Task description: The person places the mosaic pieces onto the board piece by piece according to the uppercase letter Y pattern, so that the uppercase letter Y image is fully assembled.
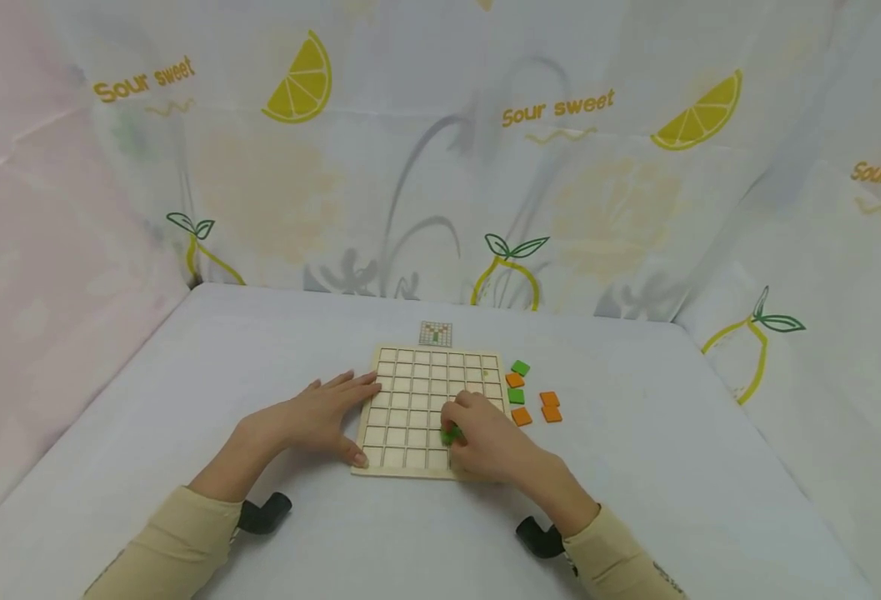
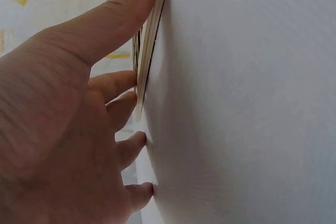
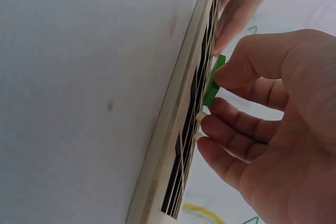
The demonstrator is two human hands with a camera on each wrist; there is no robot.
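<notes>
A square wooden grid board lies on the table. My right hand is over its lower right part, pinching a green square tile between thumb and fingers. In the right wrist view the green tile is tilted, its lower edge right at the grid, with the other fingertips close to the board's surface. My left hand is spread along the board's left edge, its thumb on the lower left corner. In the left wrist view its fingers are fairly straight, and two touch the board's side.
Several loose tiles lie right of the board, among them a green tile and an orange tile. Behind the board is a small pattern card with a coloured Y shape on a grid. Printed cloth hangs around the white table.
</notes>
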